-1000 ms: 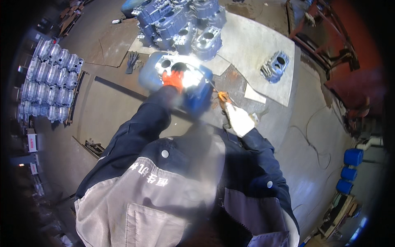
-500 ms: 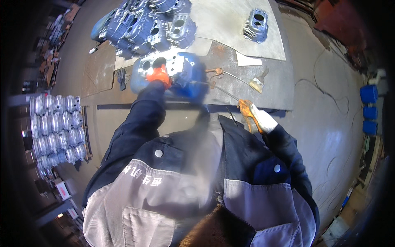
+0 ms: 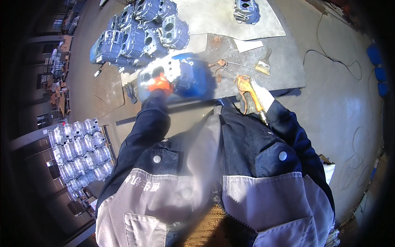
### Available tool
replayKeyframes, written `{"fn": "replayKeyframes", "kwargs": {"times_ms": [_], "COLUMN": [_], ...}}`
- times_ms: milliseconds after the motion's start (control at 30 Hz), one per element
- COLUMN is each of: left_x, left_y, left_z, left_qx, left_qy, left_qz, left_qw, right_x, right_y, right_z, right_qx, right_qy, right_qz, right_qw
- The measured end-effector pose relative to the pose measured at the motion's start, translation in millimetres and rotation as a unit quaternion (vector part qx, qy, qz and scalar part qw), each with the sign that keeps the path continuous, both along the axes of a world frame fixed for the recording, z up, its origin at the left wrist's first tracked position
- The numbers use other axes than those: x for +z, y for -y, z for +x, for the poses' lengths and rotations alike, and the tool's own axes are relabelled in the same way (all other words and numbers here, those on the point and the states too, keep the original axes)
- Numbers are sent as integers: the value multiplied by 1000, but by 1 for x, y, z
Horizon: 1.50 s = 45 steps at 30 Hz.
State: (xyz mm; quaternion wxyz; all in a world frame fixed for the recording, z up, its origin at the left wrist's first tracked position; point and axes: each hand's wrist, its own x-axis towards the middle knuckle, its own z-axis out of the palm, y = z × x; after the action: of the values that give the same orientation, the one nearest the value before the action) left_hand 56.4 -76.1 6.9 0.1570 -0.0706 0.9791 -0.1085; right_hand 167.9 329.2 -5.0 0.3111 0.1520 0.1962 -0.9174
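Note:
A bright cast-metal housing (image 3: 175, 68) with round bores lies on a blue rounded support (image 3: 197, 82) at the table's near edge. My left hand (image 3: 160, 85), in an orange-red glove, grips the housing beside its large bore; its fingertips are partly lost in glare. In my right hand (image 3: 256, 95), gloved in white and grey, is an orange air blow gun (image 3: 247, 87). Its long thin nozzle reaches left over the blue support, with the tip near the housing's far right end. Whether the trigger is pressed I cannot tell.
Similar housings (image 3: 131, 39) are piled at the back left; one more housing (image 3: 246, 11) stands at the back right. A second orange blow gun (image 3: 221, 63), a brush (image 3: 263, 64) and a dark glove (image 3: 131, 92) lie on the table. Stacked metal castings (image 3: 82, 154) stand at left.
The view has shifted and turned. My right hand has raised the blow gun, and its nozzle tip has gone from the housing's near right side to its far right end. My left hand stays on the housing.

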Motion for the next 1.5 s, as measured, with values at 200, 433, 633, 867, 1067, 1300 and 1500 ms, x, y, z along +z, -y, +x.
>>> {"fn": "replayKeyframes", "kwargs": {"times_ms": [200,433,633,867,1067,1300,1500], "left_x": [-4,-8,4,7,0,-12,-6], "left_y": [6,8,1,-4,0,31,-21], "left_z": [-4,0,-3,1,2,-21,-53], "left_qx": [8,-9,33,61,17,-12,-19], "left_qy": [36,-1,58,2,8,52,138], "left_qz": [-1,8,40,127,46,162,10], "left_qw": [999,1000,997,990,999,985,990], "right_x": [-14,-34,-13,27,21,-5,3], "right_y": [-2,2,-3,2,-21,-17,-9], "right_z": [-11,-16,-13,-9,-7,-1,9], "right_qx": [33,38,12,37,99,137,36], "right_qy": [-15,-8,-14,100,43,-33,82], "right_qz": [93,25,-34,-38,25,-182,59], "right_qw": [995,999,999,994,994,973,994]}}
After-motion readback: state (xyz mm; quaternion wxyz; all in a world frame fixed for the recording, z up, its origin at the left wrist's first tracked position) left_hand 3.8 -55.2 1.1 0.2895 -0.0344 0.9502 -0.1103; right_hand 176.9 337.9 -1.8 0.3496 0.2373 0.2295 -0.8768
